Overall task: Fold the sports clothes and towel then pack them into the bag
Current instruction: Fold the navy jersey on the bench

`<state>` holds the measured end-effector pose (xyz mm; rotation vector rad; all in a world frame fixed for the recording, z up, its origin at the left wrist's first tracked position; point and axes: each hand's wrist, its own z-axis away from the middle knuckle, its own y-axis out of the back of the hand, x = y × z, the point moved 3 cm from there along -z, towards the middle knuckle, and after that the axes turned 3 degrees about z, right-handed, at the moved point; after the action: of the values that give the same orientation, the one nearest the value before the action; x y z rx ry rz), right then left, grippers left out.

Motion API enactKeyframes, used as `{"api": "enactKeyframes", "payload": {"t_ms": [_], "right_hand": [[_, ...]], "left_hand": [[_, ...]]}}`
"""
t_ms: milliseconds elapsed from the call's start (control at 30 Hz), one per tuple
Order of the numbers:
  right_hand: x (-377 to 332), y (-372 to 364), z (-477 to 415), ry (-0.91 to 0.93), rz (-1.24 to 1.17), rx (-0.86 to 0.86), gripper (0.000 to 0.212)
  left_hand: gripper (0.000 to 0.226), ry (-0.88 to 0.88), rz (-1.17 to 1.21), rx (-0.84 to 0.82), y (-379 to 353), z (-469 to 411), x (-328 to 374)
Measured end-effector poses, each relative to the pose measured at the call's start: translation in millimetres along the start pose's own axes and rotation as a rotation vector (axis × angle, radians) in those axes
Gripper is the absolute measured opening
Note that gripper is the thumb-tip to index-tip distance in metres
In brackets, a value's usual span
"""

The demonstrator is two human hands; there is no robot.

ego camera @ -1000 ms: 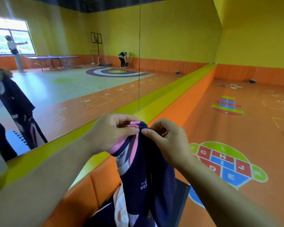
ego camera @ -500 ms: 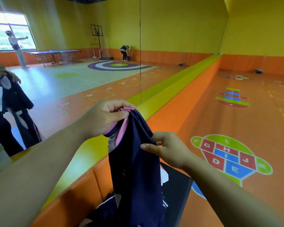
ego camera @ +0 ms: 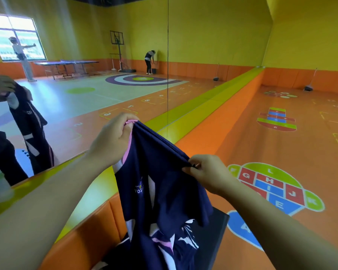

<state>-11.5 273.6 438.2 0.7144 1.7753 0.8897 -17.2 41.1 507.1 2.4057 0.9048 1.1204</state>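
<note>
The sports shirt (ego camera: pixel 164 184) is dark navy, with pink trim at its top corner and white and pink stripes lower down. Small pale letters stand on the cloth. It hangs loose in the air. The left hand (ego camera: pixel 113 141) grips its top edge higher, and the right hand (ego camera: pixel 209 172) pinches it lower.

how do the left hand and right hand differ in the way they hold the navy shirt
The left hand is higher than the right hand. The left hand bunches the navy shirt in curled fingers, at its pink trim; the right hand pinches a plain navy edge between thumb and fingertips. Both hold the same upper edge, taut between them, and the rest hangs down.
</note>
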Motion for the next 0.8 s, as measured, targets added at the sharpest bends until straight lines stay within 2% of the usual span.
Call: {"api": "enactKeyframes", "payload": {"t_ms": [100, 300, 367, 467, 567, 700, 800], "right_hand": [[0, 10, 1, -0.034, -0.058, 0.122, 0.011], [3, 18, 8, -0.05, -0.182, 0.176, 0.005], [6, 24, 9, -0.042, -0.196, 0.187, 0.021], [13, 36, 10, 0.012, -0.085, 0.143, 0.034], [18, 47, 13, 0.038, -0.015, 0.029, 0.018], [21, 58, 20, 0.018, -0.064, -0.06, 0.026], [24, 67, 30, -0.014, -0.186, -0.085, 0.016]], "left_hand": [[0.026, -0.08, -0.078, 0.033, -6, 5, -6], [0.034, -0.137, -0.055, 0.003, -8, 6, -1], [0.049, -0.059, -0.021, -0.066, -6, 3, -1], [0.047, 0.007, -0.003, -0.133, 1, -1, -2], [0.032, 0.009, 0.057, -0.166, 9, -5, -1], [0.027, -0.004, 0.108, -0.196, 17, -8, 6], [0.038, 0.011, 0.187, -0.173, 24, -13, 7]]}}
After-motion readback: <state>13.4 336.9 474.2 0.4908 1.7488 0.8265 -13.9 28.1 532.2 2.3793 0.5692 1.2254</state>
